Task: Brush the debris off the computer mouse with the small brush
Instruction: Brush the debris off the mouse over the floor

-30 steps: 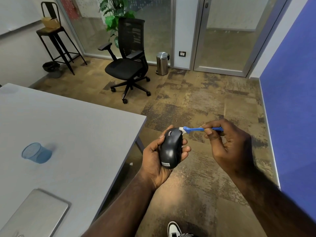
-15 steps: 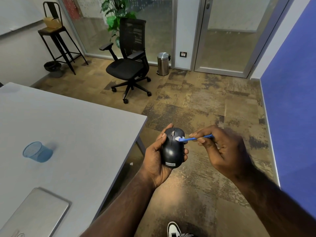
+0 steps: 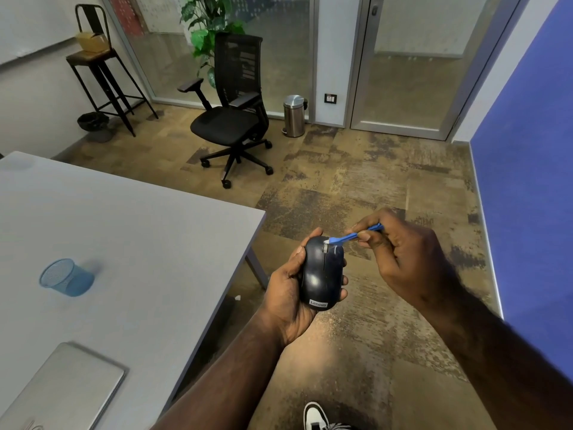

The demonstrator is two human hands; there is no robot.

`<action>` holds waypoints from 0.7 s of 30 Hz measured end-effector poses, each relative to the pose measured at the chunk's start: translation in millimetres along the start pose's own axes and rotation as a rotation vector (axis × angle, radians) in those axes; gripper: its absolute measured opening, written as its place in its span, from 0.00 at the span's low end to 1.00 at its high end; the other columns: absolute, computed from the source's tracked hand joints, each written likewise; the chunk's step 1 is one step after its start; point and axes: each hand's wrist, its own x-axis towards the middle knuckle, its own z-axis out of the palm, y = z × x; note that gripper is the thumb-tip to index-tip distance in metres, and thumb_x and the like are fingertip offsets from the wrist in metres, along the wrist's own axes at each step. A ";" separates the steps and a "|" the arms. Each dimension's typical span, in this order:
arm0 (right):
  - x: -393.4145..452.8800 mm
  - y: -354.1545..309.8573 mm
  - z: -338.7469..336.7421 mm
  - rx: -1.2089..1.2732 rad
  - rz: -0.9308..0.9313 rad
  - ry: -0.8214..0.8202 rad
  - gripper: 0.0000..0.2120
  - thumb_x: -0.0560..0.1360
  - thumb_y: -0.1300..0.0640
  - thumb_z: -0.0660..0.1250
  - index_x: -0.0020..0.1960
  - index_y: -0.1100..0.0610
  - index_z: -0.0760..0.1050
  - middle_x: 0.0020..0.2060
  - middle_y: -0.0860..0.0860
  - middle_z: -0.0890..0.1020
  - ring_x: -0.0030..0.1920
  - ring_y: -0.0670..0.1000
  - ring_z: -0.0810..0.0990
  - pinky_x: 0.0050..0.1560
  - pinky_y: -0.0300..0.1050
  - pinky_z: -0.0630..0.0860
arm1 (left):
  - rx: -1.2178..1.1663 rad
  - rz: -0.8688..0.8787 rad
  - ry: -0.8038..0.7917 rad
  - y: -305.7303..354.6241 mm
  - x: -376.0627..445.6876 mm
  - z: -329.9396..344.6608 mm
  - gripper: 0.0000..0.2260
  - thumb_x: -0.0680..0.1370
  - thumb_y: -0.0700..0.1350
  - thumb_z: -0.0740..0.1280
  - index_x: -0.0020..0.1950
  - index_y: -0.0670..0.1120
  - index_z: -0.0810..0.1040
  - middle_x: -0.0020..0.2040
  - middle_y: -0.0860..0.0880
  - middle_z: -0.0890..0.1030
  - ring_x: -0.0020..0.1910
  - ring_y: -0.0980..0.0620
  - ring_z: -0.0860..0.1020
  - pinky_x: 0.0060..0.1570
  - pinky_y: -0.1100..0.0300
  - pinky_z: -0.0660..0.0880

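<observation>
A black computer mouse [image 3: 322, 274] with a white label at its near end lies in my left hand [image 3: 286, 293], held above the floor just right of the table corner. My right hand [image 3: 400, 256] pinches the handle of a small blue brush [image 3: 353, 236]. The brush's pale bristle tip rests on the mouse's front, at the scroll wheel. My left thumb runs along the mouse's left side and the fingertips show on its right side.
A grey table [image 3: 130, 243] fills the left, carrying a blue mesh cup [image 3: 63, 277] and a closed silver laptop [image 3: 62, 389]. A black office chair [image 3: 232, 119], a steel bin [image 3: 294, 114] and a tall stool [image 3: 99, 66] stand farther off. A blue wall [image 3: 527, 181] runs along the right.
The brush tip went from just past the mouse's front edge onto its top by the scroll wheel. My right hand came in closer to the mouse.
</observation>
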 end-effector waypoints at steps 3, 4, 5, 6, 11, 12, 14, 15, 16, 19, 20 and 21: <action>-3.6 -2.3 -0.3 0.062 -0.023 -0.068 0.05 0.79 0.54 0.62 0.51 0.50 0.76 0.39 0.50 0.84 0.36 0.51 0.85 0.32 0.50 0.80 | 0.013 -0.003 0.005 1.4 0.7 1.1 0.17 0.81 0.53 0.56 0.69 0.56 0.73 0.56 0.36 0.80 0.45 0.38 0.79 0.46 0.47 0.79; -3.3 -2.3 -0.4 0.068 -0.019 -0.055 0.05 0.79 0.54 0.62 0.52 0.49 0.76 0.40 0.49 0.85 0.38 0.50 0.85 0.33 0.50 0.80 | 0.012 -0.006 0.009 1.6 0.4 1.1 0.17 0.81 0.53 0.57 0.69 0.56 0.74 0.56 0.36 0.80 0.45 0.38 0.79 0.46 0.47 0.79; -2.4 -1.7 -0.1 0.063 -0.007 -0.025 0.05 0.80 0.54 0.62 0.52 0.49 0.76 0.41 0.49 0.85 0.40 0.48 0.86 0.35 0.49 0.81 | 0.012 -0.010 0.011 1.5 0.2 0.9 0.17 0.81 0.53 0.57 0.69 0.56 0.74 0.56 0.36 0.79 0.45 0.38 0.79 0.46 0.47 0.79; -1.2 -0.8 0.4 0.045 0.005 0.013 0.04 0.79 0.55 0.63 0.51 0.50 0.76 0.41 0.48 0.85 0.41 0.46 0.86 0.36 0.46 0.81 | 0.013 -0.013 0.010 1.2 0.1 0.9 0.17 0.80 0.53 0.58 0.68 0.56 0.74 0.57 0.36 0.79 0.45 0.38 0.79 0.45 0.47 0.79; -0.4 -2.3 2.4 0.045 -0.010 -0.052 0.05 0.79 0.54 0.62 0.51 0.50 0.76 0.40 0.49 0.85 0.39 0.50 0.86 0.35 0.50 0.80 | 0.040 -0.011 0.020 1.1 0.2 2.0 0.17 0.80 0.53 0.59 0.68 0.56 0.74 0.58 0.38 0.80 0.45 0.38 0.80 0.45 0.47 0.80; 0.3 -3.1 1.2 0.062 -0.015 -0.070 0.05 0.79 0.53 0.61 0.51 0.49 0.75 0.40 0.49 0.85 0.40 0.48 0.86 0.35 0.50 0.81 | 0.050 -0.012 0.025 0.5 -0.1 2.1 0.17 0.80 0.54 0.59 0.68 0.56 0.74 0.59 0.38 0.80 0.45 0.38 0.80 0.45 0.47 0.79; 2.2 -3.6 -1.3 0.074 -0.020 -0.078 0.05 0.79 0.53 0.61 0.51 0.49 0.75 0.41 0.47 0.85 0.41 0.45 0.85 0.37 0.46 0.81 | 0.059 -0.021 0.029 -1.7 -0.8 2.3 0.17 0.81 0.53 0.59 0.68 0.56 0.75 0.60 0.38 0.79 0.45 0.38 0.80 0.45 0.47 0.80; 3.4 -4.0 -1.6 0.062 -0.025 -0.066 0.04 0.79 0.54 0.61 0.51 0.49 0.75 0.41 0.46 0.85 0.41 0.44 0.85 0.37 0.44 0.81 | 0.058 -0.024 0.029 -2.2 -1.3 2.3 0.17 0.80 0.53 0.59 0.68 0.57 0.75 0.60 0.38 0.79 0.45 0.38 0.80 0.44 0.47 0.80; 4.3 -4.4 -1.1 0.036 -0.030 -0.040 0.04 0.79 0.55 0.62 0.51 0.50 0.76 0.40 0.47 0.85 0.40 0.45 0.85 0.36 0.44 0.80 | 0.058 -0.023 0.027 -2.1 -1.6 2.2 0.17 0.80 0.53 0.60 0.68 0.57 0.75 0.61 0.38 0.79 0.45 0.38 0.81 0.44 0.48 0.80; 6.0 -4.2 0.3 -0.053 -0.012 0.029 0.05 0.78 0.58 0.63 0.50 0.55 0.79 0.39 0.50 0.84 0.36 0.49 0.84 0.32 0.46 0.78 | 0.077 -0.017 0.017 0.6 -1.1 3.1 0.17 0.80 0.53 0.60 0.69 0.57 0.74 0.64 0.37 0.76 0.47 0.38 0.81 0.44 0.47 0.80; 5.5 -4.6 -0.2 -0.052 -0.013 0.016 0.05 0.78 0.58 0.64 0.50 0.56 0.79 0.37 0.50 0.84 0.34 0.50 0.83 0.31 0.47 0.76 | 0.077 -0.016 0.017 1.5 -0.6 3.8 0.18 0.79 0.53 0.60 0.69 0.57 0.74 0.64 0.37 0.77 0.46 0.38 0.81 0.45 0.47 0.80; 4.7 -5.4 -0.9 -0.035 -0.027 -0.017 0.06 0.78 0.57 0.64 0.49 0.56 0.79 0.36 0.50 0.83 0.33 0.50 0.82 0.30 0.47 0.75 | 0.076 -0.011 0.019 2.0 -0.1 4.3 0.18 0.79 0.53 0.61 0.69 0.57 0.74 0.63 0.38 0.78 0.46 0.38 0.80 0.45 0.47 0.80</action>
